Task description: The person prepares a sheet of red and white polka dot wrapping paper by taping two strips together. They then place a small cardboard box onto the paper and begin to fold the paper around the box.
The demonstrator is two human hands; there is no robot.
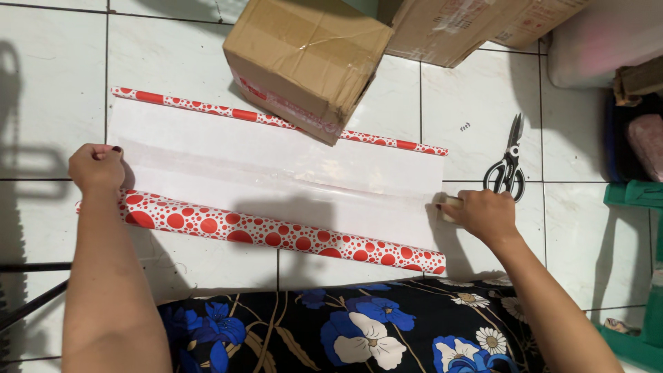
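White tiled floor (pixel 173 55) with dark grout lines is carrying everything. A sheet of wrapping paper (pixel 276 176), white side up, is lying spread across the centre, its red-and-white dotted edges curling into rolls at the near and far sides. A brown cardboard box (pixel 304 59) is sitting at twelve o'clock, overlapping the paper's far rolled edge. A second cardboard box (pixel 449 27) is resting at one o'clock. Black-handled scissors (pixel 507 162) are lying at three o'clock, just beside the paper's end.
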